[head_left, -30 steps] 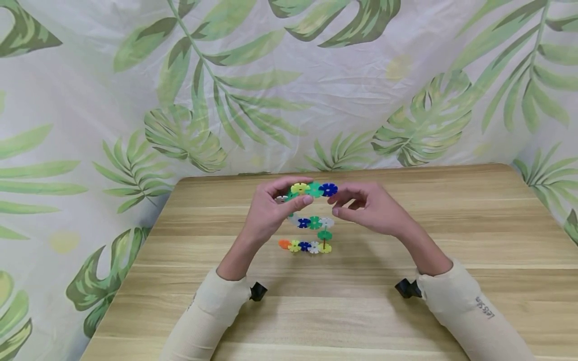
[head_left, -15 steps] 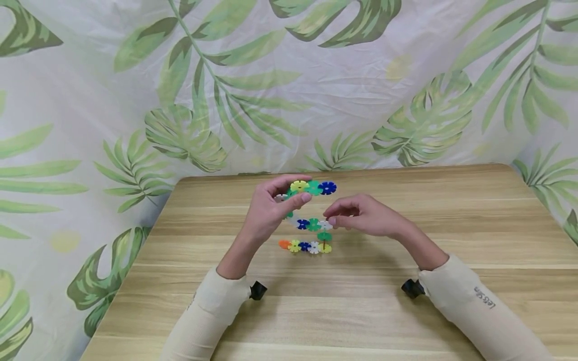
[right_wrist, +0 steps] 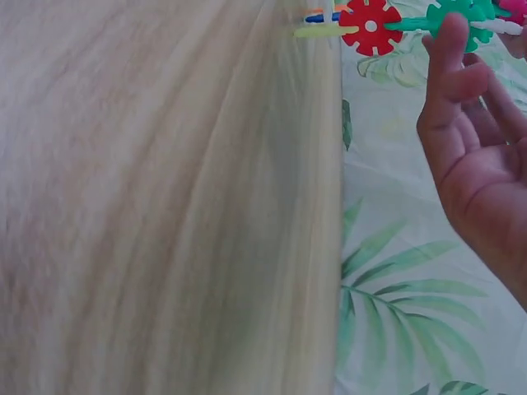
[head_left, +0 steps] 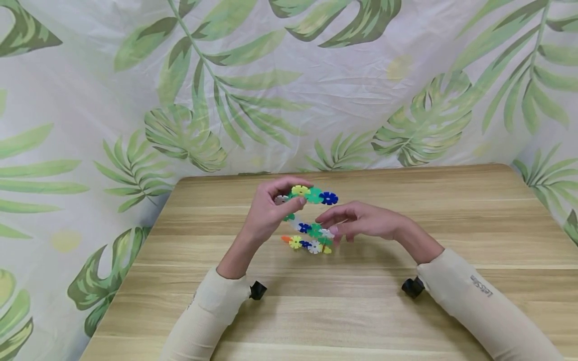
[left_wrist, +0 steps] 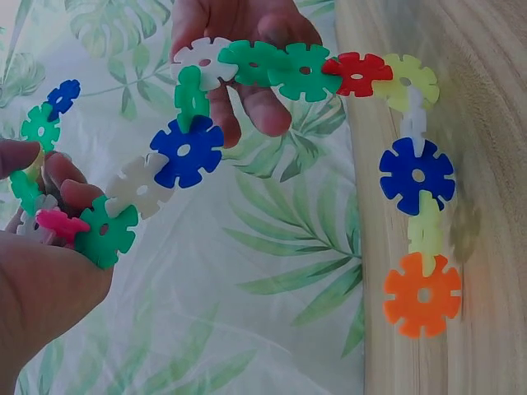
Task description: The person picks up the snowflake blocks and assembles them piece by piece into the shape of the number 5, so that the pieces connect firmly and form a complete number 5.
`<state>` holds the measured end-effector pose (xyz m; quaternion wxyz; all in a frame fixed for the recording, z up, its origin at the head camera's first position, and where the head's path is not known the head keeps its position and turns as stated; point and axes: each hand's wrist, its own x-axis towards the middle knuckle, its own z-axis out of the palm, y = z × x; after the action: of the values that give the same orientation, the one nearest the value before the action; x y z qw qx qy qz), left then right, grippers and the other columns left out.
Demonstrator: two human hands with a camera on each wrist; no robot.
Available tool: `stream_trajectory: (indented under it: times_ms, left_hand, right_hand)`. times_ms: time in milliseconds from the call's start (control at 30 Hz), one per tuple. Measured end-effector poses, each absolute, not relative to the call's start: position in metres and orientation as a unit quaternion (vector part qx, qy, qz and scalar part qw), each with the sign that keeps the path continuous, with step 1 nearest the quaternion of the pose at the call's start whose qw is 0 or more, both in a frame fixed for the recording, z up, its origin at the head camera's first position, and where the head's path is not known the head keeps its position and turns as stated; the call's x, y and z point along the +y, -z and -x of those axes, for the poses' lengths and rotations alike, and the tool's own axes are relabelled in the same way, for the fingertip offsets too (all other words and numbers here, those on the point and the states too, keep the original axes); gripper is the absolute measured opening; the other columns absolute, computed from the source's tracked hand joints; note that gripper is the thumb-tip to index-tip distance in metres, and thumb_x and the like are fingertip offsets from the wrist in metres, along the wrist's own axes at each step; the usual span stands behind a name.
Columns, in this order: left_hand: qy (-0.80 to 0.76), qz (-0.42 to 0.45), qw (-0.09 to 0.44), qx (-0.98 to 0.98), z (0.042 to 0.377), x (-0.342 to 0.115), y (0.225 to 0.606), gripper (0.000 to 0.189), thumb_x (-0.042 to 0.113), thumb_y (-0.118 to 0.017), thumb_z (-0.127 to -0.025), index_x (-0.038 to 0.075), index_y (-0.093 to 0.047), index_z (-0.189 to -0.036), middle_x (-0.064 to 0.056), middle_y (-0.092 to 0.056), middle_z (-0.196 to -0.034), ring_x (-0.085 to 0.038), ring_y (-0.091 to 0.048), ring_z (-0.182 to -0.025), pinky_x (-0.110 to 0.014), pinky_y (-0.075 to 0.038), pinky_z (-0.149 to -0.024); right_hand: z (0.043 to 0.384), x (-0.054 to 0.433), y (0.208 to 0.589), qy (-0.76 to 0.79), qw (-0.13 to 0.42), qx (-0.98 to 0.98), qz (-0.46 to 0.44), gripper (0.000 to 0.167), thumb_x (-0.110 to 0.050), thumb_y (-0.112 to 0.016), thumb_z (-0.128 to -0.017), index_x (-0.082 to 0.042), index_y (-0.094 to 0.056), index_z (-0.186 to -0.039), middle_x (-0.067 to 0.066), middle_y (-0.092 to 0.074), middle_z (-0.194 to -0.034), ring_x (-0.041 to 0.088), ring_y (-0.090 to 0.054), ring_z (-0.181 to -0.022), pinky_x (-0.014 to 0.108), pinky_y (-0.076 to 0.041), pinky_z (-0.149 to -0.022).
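Observation:
Slotted, flower-shaped plastic discs (head_left: 314, 230) in several colours are joined edge to edge into a winding chain that rises off the wooden table. My left hand (head_left: 266, 215) grips its upper part between thumb and fingers, with a blue disc (head_left: 329, 198) at the free top end. Lower down, my right hand (head_left: 372, 220) pinches the chain around the white and green discs at the right bend; its thumb lies over a green disc (right_wrist: 473, 18) in the right wrist view. An orange disc (left_wrist: 422, 295) ends the bottom row, close to the tabletop, in the left wrist view.
The wooden table (head_left: 289, 311) runs back to a leaf-patterned cloth (head_left: 271, 90) hanging behind it. A small black camera mount shows at each cuff, the left one (head_left: 258, 290) and the right one (head_left: 413, 288).
My right hand has come down from beside the top row to the middle bend and taken hold there. The lower rows have tilted and shifted slightly; my left hand keeps its grip.

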<state>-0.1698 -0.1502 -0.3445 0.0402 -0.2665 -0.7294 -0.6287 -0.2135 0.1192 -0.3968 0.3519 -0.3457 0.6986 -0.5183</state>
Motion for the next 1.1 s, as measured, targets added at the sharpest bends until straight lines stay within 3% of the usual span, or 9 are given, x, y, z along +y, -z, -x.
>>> stream_trajectory:
  times_ms: [267,500,733,900,1100]
  left_hand:
    - [0.650,0.285,0.040,-0.703,0.172,-0.149,0.347,0.028,0.010,-0.074,-0.097,-0.010,-0.072,-0.116,0.009,-0.074,-0.095,-0.007,-0.059,-0.077,-0.021,-0.047,-0.058]
    - [0.646,0.295,0.046,-0.703,0.173,-0.146,0.346,0.022,0.004,-0.071,-0.100,-0.009,-0.073,-0.118,0.008,-0.074,-0.097,-0.015,-0.052,-0.065,-0.024,-0.045,-0.057]
    - [0.612,0.272,0.073,-0.739,0.176,-0.141,0.340,0.019,0.005,-0.071,-0.100,0.001,-0.075,-0.119,0.003,-0.068,-0.092,-0.014,-0.051,-0.065,-0.022,-0.042,-0.056]
    - [0.612,0.283,0.058,-0.736,0.181,-0.136,0.338,0.018,0.003,-0.071,-0.100,-0.001,-0.074,-0.118,0.003,-0.070,-0.095,-0.013,-0.054,-0.070,-0.022,-0.046,-0.060]
    - [0.631,0.308,0.028,-0.712,0.188,-0.133,0.340,0.017,0.002,-0.068,-0.101,-0.006,-0.070,-0.116,0.001,-0.068,-0.098,-0.013,-0.055,-0.073,-0.025,-0.048,-0.063]
  right_hand:
    - [0.212,0.120,0.399,0.554,0.408,0.647,0.330,0.050,-0.021,-0.055,-0.112,-0.005,-0.049,-0.158,0.013,-0.069,-0.135,0.025,-0.076,-0.102,0.029,-0.056,-0.078]
    - [0.215,0.121,0.401,0.550,0.372,0.663,0.344,0.044,-0.017,-0.059,-0.110,-0.005,-0.056,-0.152,0.011,-0.072,-0.127,0.032,-0.073,-0.101,0.030,-0.053,-0.074]
    - [0.208,0.120,0.397,0.545,0.350,0.699,0.302,0.048,-0.022,-0.067,-0.107,-0.004,-0.058,-0.150,0.008,-0.071,-0.131,0.028,-0.068,-0.102,0.030,-0.053,-0.077]
    - [0.202,0.122,0.395,0.529,0.325,0.724,0.300,0.048,-0.025,-0.069,-0.106,-0.006,-0.059,-0.149,0.011,-0.070,-0.136,0.022,-0.069,-0.110,0.033,-0.057,-0.083]
    - [0.199,0.128,0.389,0.516,0.310,0.738,0.305,0.048,-0.026,-0.067,-0.107,-0.005,-0.059,-0.149,0.015,-0.071,-0.137,0.024,-0.071,-0.113,0.036,-0.060,-0.087]
